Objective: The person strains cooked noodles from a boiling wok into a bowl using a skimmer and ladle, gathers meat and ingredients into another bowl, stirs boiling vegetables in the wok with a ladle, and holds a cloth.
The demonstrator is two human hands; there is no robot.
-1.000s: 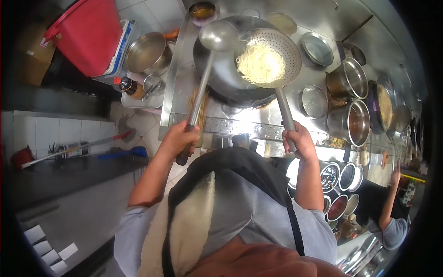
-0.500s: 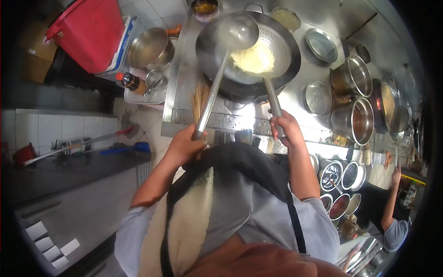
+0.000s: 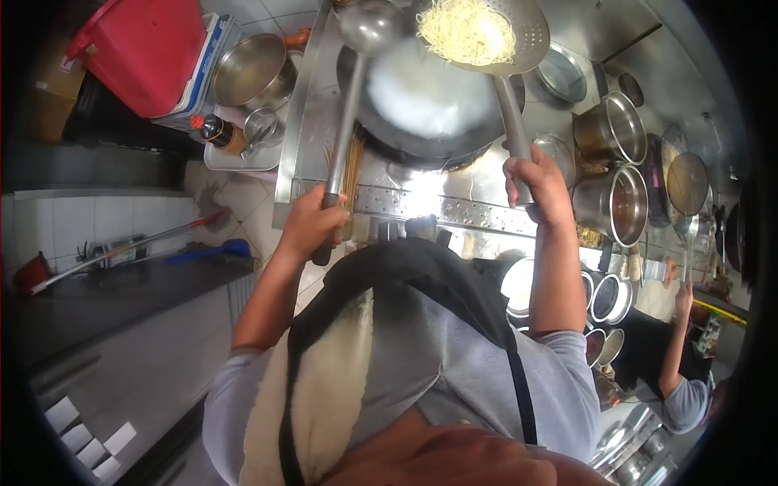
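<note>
Above the wok (image 3: 377,130) I hold a perforated strainer (image 3: 532,40) by its handle, my right hand (image 3: 541,182) closed round the grip. Pale yellow noodles (image 3: 466,32) lie heaped in the strainer. The wok below holds cloudy, whitish steaming liquid (image 3: 429,93). My left hand (image 3: 314,223) is wrapped round the handle of a metal ladle (image 3: 371,28). The ladle's bowl is over the wok's upper left edge, and I cannot tell what is in it. Thin wooden sticks (image 3: 353,166) stand partly behind the ladle's handle.
Steel pots (image 3: 609,202) and a metal bowl (image 3: 561,74) stand to the right of the wok. At left are a pot (image 3: 253,71), a sauce bottle (image 3: 219,134) and a red bin (image 3: 138,53). Another person's arm (image 3: 674,344) reaches in at far right, near several round containers (image 3: 606,296).
The strainer with noodles has risen out of the wok and moved up and right. The ladle has shifted left, off the wok's middle. The wok's liquid now shows.
</note>
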